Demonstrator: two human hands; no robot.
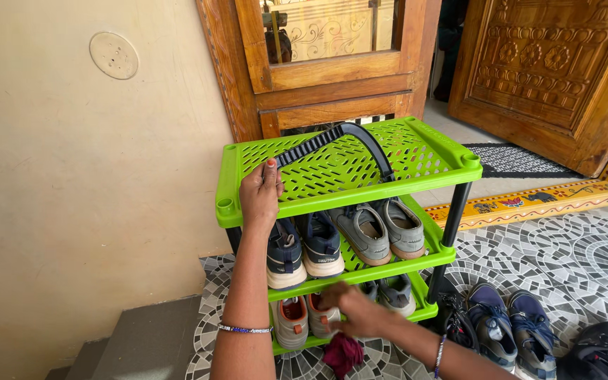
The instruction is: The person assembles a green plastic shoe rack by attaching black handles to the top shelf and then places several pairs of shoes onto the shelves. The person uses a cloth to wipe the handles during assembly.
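Gripping the front edge of a green plastic shoe rack (388,186) near its left corner, the left hand (260,197) has its fingers curled over the rim and the thumb pressed on the slotted top shelf. A black arched handle (339,137) lies across that top shelf, its near end just beside the thumb.

The rack has three shelves. On the middle one stand four shoes — a navy pair (302,250) toward the left edge and a grey pair (381,229) toward the right. The bottom shelf holds an orange-lined pair (293,320) at its left end and a grey shoe (395,292) further back (partly hidden).

The right hand (357,313) reaches across the front edge of the bottom shelf, fingers loosely bent and blurred, touching the orange-lined shoes; a maroon cloth (343,352) hangs just beneath it, though whether the fingers clamp it cannot be told.

Two blue shoes (508,324) sit on the mosaic floor (585,260) by the rack's right leg.
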